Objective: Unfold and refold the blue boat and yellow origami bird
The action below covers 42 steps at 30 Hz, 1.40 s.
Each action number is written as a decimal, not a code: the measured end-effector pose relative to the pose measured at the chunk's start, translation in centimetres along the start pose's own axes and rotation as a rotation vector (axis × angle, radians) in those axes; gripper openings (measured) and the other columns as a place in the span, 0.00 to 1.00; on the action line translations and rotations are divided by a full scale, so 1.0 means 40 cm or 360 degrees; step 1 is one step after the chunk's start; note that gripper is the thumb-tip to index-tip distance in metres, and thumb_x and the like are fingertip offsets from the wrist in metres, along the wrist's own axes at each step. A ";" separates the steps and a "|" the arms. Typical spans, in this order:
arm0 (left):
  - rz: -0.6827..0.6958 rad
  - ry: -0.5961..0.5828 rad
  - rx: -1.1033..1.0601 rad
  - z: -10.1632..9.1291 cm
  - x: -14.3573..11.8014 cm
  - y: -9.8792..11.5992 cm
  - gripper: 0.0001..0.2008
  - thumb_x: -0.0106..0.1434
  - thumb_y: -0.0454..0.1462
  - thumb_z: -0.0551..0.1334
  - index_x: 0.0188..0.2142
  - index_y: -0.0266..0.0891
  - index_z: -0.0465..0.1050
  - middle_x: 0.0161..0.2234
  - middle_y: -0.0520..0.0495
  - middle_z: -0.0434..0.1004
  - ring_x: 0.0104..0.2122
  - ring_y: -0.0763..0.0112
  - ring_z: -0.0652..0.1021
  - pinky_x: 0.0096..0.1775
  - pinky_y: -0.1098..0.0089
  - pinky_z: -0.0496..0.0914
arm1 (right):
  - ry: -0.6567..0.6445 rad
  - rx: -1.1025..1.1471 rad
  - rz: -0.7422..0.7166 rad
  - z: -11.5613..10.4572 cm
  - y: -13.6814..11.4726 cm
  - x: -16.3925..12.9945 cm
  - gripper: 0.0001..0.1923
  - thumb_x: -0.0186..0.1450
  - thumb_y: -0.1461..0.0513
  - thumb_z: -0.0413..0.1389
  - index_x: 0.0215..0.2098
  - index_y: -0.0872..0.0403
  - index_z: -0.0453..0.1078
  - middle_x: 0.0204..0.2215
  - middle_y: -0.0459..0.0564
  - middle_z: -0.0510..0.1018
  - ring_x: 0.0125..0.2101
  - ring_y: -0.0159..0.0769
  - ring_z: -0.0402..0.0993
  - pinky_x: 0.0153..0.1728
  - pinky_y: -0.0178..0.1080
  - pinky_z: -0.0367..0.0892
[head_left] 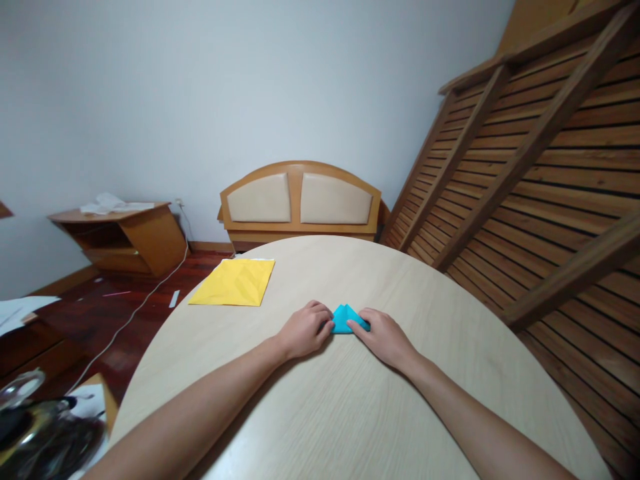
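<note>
A small piece of bright-blue paper [343, 320], folded into a flat-bottomed shape with pointed peaks along its top, lies between the person's two bare hands on a large round table with a pale wood-grain top [410, 287]. The left hand [306, 328] closes on the paper's left end, fingers curled and thumb drawn in toward them. The right hand [384, 333] pinches its right end, the thumb lying across the near face and the other fingers behind. The peaks point away from the person, and the straight lower edge faces the body.

To the left of the grip and a little farther out, near the table's edge, lies a flat bright-yellow paper sheet [235, 283] with a white edge showing along its far side. Straight beyond the grip, past the table, stands an arched wooden headboard with two cream padded panels [295, 193], in front of a plain pale wall [300, 80]. To the right of the grip, well apart, a large brown slatted wooden frame [500, 173] leans at a slant. Far to the left, a low brown wooden cabinet [157, 237] bears crumpled white papers [113, 203], and a thin white cable [146, 303] runs over the dark red floor [145, 283].
</note>
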<state>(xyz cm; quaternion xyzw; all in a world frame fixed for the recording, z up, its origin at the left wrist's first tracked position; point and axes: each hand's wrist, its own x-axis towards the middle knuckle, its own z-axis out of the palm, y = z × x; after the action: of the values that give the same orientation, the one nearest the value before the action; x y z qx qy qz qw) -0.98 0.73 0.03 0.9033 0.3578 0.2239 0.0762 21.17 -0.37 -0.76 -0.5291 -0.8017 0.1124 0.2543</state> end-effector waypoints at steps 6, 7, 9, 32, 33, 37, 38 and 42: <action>-0.0127 0.0047 0.0014 0.009 0.003 0.006 0.11 0.70 0.37 0.53 0.35 0.38 0.72 0.36 0.44 0.76 0.43 0.62 0.72 0.47 0.64 0.69 | 0.0048 -0.0087 0.0080 0.012 -0.007 0.006 0.14 0.69 0.54 0.52 0.28 0.52 0.69 0.29 0.49 0.78 0.31 0.38 0.73 0.31 0.36 0.58; -0.0165 0.0058 0.0031 0.010 0.003 0.008 0.10 0.70 0.37 0.53 0.35 0.38 0.72 0.36 0.44 0.76 0.44 0.61 0.72 0.46 0.64 0.69 | 0.0050 -0.0095 0.0096 0.011 -0.010 0.006 0.14 0.69 0.54 0.53 0.29 0.52 0.69 0.30 0.49 0.79 0.31 0.38 0.74 0.31 0.36 0.58; -0.0234 0.0080 0.0065 0.012 0.003 0.014 0.10 0.69 0.37 0.54 0.34 0.38 0.71 0.36 0.43 0.76 0.44 0.61 0.72 0.46 0.64 0.69 | 0.0041 -0.0090 0.0129 0.010 -0.014 0.007 0.12 0.69 0.54 0.53 0.32 0.51 0.70 0.30 0.48 0.80 0.31 0.38 0.75 0.31 0.36 0.59; 0.0048 -0.0031 0.0103 0.024 0.002 0.007 0.16 0.69 0.34 0.54 0.53 0.40 0.74 0.57 0.45 0.73 0.53 0.59 0.73 0.55 0.58 0.68 | 0.0132 -0.0077 -0.0041 0.020 -0.010 0.006 0.10 0.68 0.57 0.54 0.45 0.52 0.72 0.43 0.51 0.78 0.44 0.41 0.74 0.45 0.40 0.67; 0.0055 -0.0039 0.0101 0.022 0.003 0.008 0.16 0.69 0.34 0.54 0.53 0.40 0.74 0.57 0.45 0.73 0.53 0.59 0.73 0.56 0.58 0.68 | 0.0138 -0.0064 -0.0062 0.021 -0.007 0.007 0.10 0.69 0.57 0.54 0.44 0.52 0.72 0.42 0.51 0.78 0.44 0.41 0.74 0.46 0.41 0.67; 0.0062 -0.0043 0.0111 0.017 0.003 0.011 0.15 0.70 0.36 0.53 0.52 0.43 0.75 0.57 0.46 0.73 0.53 0.59 0.73 0.56 0.58 0.68 | 0.0128 -0.0011 -0.0145 0.025 0.000 0.010 0.11 0.70 0.56 0.54 0.45 0.53 0.73 0.43 0.51 0.80 0.44 0.42 0.73 0.48 0.42 0.66; 0.0064 -0.0039 0.0112 0.017 0.002 0.011 0.15 0.71 0.36 0.53 0.52 0.44 0.75 0.57 0.46 0.73 0.53 0.60 0.73 0.56 0.58 0.67 | 0.0113 0.0003 -0.0170 0.025 0.001 0.011 0.12 0.70 0.56 0.53 0.46 0.53 0.73 0.43 0.51 0.80 0.44 0.42 0.73 0.48 0.43 0.65; 0.0073 -0.0024 0.0099 0.018 0.001 0.010 0.15 0.71 0.36 0.53 0.52 0.45 0.75 0.56 0.45 0.74 0.52 0.60 0.73 0.56 0.59 0.68 | 0.0048 0.0038 -0.0239 0.024 0.002 0.011 0.14 0.72 0.58 0.51 0.51 0.50 0.73 0.47 0.49 0.81 0.45 0.42 0.72 0.50 0.44 0.65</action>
<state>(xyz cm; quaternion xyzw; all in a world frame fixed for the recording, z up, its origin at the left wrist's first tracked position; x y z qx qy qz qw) -0.40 0.48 -0.48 0.9149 0.3433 0.2075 0.0455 20.60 0.14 -1.48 -0.4659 -0.8338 0.0946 0.2805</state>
